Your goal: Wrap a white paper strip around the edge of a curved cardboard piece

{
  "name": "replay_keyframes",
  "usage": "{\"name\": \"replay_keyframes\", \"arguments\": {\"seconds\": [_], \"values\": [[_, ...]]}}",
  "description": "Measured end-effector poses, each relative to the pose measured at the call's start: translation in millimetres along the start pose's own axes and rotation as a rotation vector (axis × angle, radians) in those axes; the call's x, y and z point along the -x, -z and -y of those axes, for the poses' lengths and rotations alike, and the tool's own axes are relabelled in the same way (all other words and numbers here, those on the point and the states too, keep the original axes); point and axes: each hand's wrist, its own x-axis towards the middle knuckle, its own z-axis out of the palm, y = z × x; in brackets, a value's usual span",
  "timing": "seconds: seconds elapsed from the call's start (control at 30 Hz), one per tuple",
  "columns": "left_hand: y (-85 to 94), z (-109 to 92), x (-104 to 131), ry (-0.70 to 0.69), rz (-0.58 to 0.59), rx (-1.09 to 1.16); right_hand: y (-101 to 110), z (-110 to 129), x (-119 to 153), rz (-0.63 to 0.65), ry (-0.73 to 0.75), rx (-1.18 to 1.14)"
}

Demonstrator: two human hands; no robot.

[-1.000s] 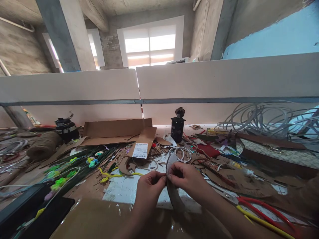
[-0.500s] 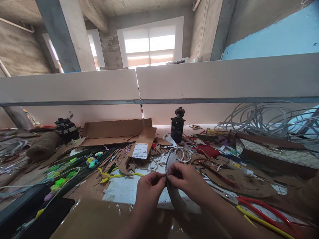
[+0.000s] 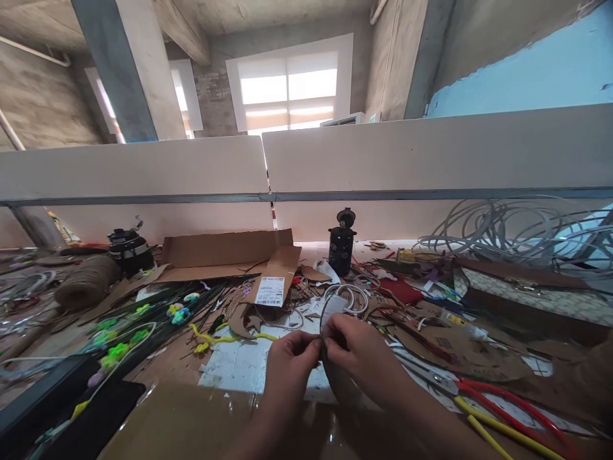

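Note:
A curved, crescent-like strip (image 3: 332, 308) with a pale face and a dark edge stands upright between my hands, above a white sheet (image 3: 234, 364). My left hand (image 3: 293, 358) pinches its left edge with thumb and forefinger. From the other side, my right hand (image 3: 352, 345) grips the strip near its middle, fingers curled and close to the left fingertips. The lower part of the strip is dim and partly behind the right hand. White rings (image 3: 354, 298) lie just behind it.
Red-handled scissors (image 3: 507, 399) and yellow rods lie at the right. Behind are a black bottle (image 3: 341, 250), an open cardboard box (image 3: 225, 249) and a patterned bag (image 3: 517, 297). Twine (image 3: 83, 281), a black case (image 3: 45, 396) and colourful fuzzy flowers (image 3: 115, 352) are at the left.
The strip has turned slightly and its lower part shows less of its pale face. My right hand has shifted a little, fingers still on the strip.

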Motion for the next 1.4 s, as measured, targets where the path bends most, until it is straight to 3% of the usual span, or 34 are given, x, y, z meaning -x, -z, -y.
{"name": "replay_keyframes", "arguments": {"seconds": [0.3, 0.63, 0.8, 1.2, 1.4], "values": [[1.9, -2, -4, 0.103, -0.005, 0.125, 3, -12, -8, 0.084, -0.02, -0.169], [0.8, 3, -3, 0.038, -0.026, 0.04, -4, -7, -1, -0.026, 0.06, 0.048], [0.9, 4, -4, 0.074, -0.036, 0.087, -4, -11, -4, -0.004, 0.048, 0.055], [6.3, 6, -10, 0.137, -0.011, 0.194, 8, -15, -10, 0.083, -0.035, -0.185], [19.7, 10, -19, 0.156, -0.077, 0.24, 27, -22, -20, 0.075, -0.134, -0.37]]}}
